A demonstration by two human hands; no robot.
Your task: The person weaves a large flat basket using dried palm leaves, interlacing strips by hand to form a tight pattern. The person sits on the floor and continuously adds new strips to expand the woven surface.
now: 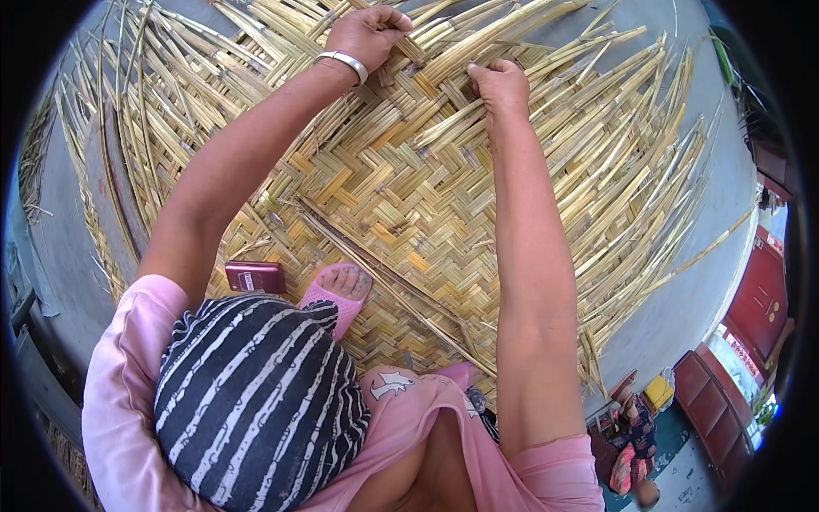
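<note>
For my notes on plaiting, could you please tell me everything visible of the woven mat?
The woven mat looks made of flat, straw-coloured split stems, plaited in a zigzag pattern. It lies spread on a grey floor, loose ends fanning out at its far edge and sides. The left hand and right hand are at its far part; a pink sandal, a dark red case and brown stalks rest on it.

Lies flat on grey floor [729, 171] as a straw-yellow herringbone mat [435, 213], with loose strips [631, 171] fanning out left and right.
</note>
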